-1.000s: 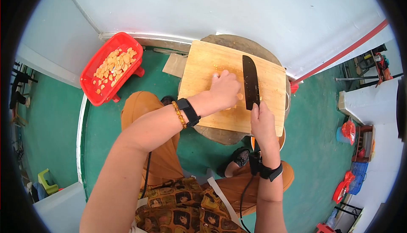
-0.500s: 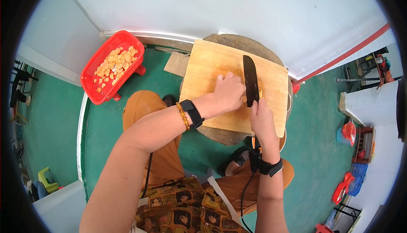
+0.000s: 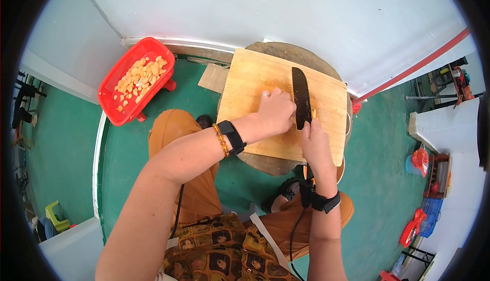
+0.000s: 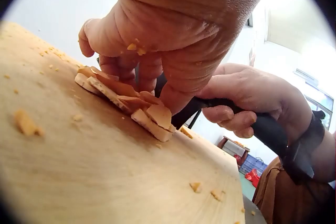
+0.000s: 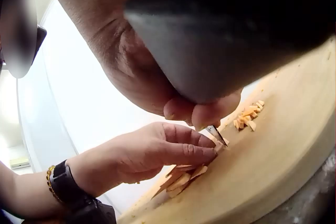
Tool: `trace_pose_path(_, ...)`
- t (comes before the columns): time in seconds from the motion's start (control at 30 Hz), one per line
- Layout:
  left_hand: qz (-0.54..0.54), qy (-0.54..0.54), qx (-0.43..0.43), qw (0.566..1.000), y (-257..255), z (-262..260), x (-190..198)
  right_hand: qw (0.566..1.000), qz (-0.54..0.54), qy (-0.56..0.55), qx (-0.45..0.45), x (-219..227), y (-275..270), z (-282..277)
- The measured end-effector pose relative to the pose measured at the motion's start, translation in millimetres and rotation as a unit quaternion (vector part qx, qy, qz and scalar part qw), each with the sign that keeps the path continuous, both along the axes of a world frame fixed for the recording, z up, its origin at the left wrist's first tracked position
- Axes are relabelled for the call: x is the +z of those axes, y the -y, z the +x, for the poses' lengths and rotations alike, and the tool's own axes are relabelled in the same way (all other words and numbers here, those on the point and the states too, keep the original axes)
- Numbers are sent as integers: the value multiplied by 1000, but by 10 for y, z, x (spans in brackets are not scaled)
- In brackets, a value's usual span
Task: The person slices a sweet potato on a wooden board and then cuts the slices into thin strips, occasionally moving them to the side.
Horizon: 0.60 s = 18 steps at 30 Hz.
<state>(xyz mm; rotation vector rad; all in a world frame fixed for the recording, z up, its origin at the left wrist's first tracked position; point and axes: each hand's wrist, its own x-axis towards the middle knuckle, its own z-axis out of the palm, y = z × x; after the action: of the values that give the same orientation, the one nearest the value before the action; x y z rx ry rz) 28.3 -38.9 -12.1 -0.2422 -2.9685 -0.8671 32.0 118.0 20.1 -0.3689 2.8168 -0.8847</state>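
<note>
On the wooden cutting board (image 3: 255, 71), my left hand (image 3: 275, 111) bends its fingers over a small overlapping stack of thin orange vegetable slices (image 4: 128, 100) and holds it down. Orange crumbs stick to that palm in the left wrist view. My right hand (image 3: 317, 145) grips the handle of a black-bladed kitchen knife (image 3: 301, 94). Its blade stands just right of the left fingertips, pointing away from me. In the right wrist view, the knife hand hides most of the blade, and small cut orange pieces (image 5: 249, 116) lie on the board beyond it.
A round wooden block (image 3: 270, 164) supports the board. At the left, a red plastic basin (image 3: 109, 110) holds many orange slices. Below the board's right side, a bowl rim (image 3: 340, 171) shows near my leg. A white wall (image 3: 255, 10) rises just behind the board.
My left hand has shifted slightly right and nearer, closing the gap to the knife blade. The knife stays almost in place, and the head view has shifted slightly.
</note>
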Motion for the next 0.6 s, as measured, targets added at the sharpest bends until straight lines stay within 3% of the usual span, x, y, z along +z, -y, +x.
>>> trace_pose_path(0.13,-7,-14,5,1000,-5,4,-29,999,-6,20,-27,219,30,34)
trace_pose_path(0.33,-21,-9,5,1000,16,-3,34,997,-1,-67,29,-86,23,36)
trace_pose_path(0.6,-27,-9,18,999,66,13,60,999,-30,27,-12,220,62,61)
